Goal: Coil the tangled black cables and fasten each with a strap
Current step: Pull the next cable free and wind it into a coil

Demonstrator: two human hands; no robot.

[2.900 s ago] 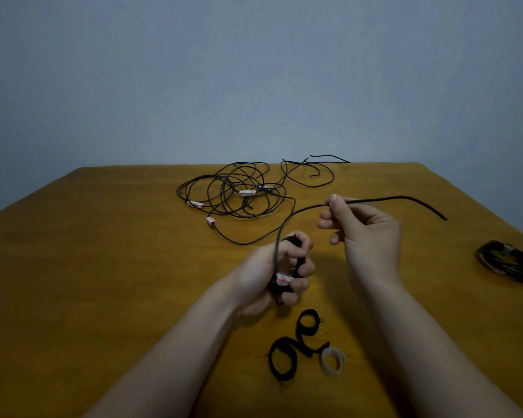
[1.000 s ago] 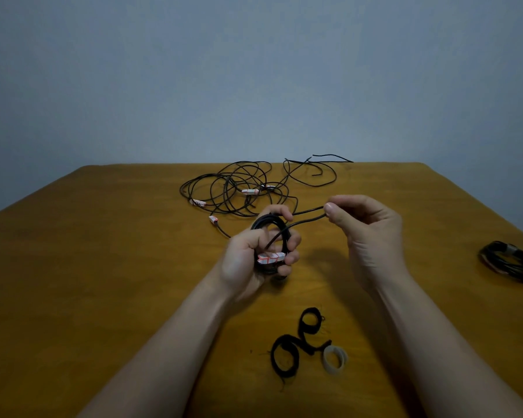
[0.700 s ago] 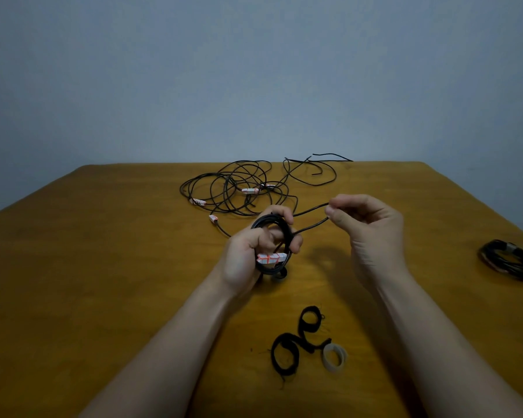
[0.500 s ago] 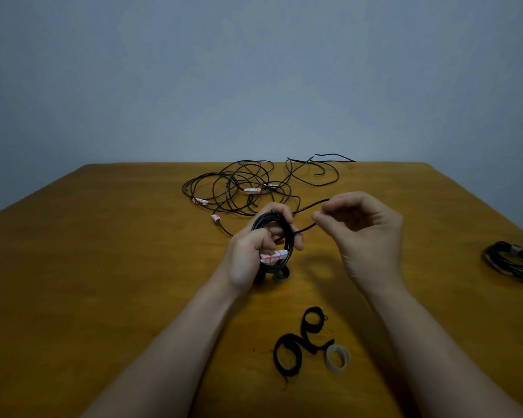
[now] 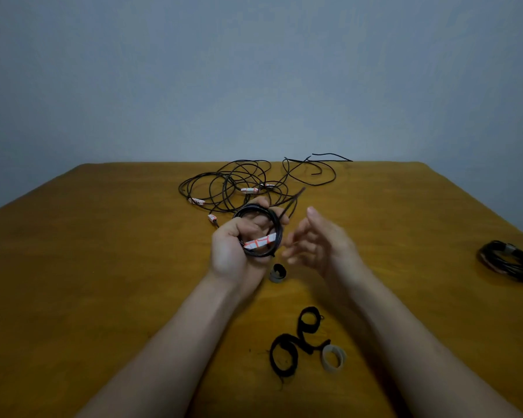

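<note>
My left hand (image 5: 234, 247) grips a small black cable coil (image 5: 276, 226) with a white-and-orange label, held upright above the table. The coil's loose end sticks up and to the right, free of any hand. My right hand (image 5: 320, 244) hovers just right of the coil, fingers spread and blurred, holding nothing. A tangle of black cables (image 5: 239, 184) with several white-orange labels lies behind the hands. Black straps (image 5: 287, 348) and a grey strap ring (image 5: 333, 357) lie near the front. Another small grey strap roll (image 5: 277, 273) sits under my left hand.
A finished, strapped cable coil (image 5: 507, 263) lies at the table's right edge. The wooden table (image 5: 88, 267) meets a plain grey wall behind; its back edge runs just past the tangle.
My right hand has let go of the cable end and opened, dropping slightly. The last length has been wound onto the coil in my left hand, and the free end now sticks up.
</note>
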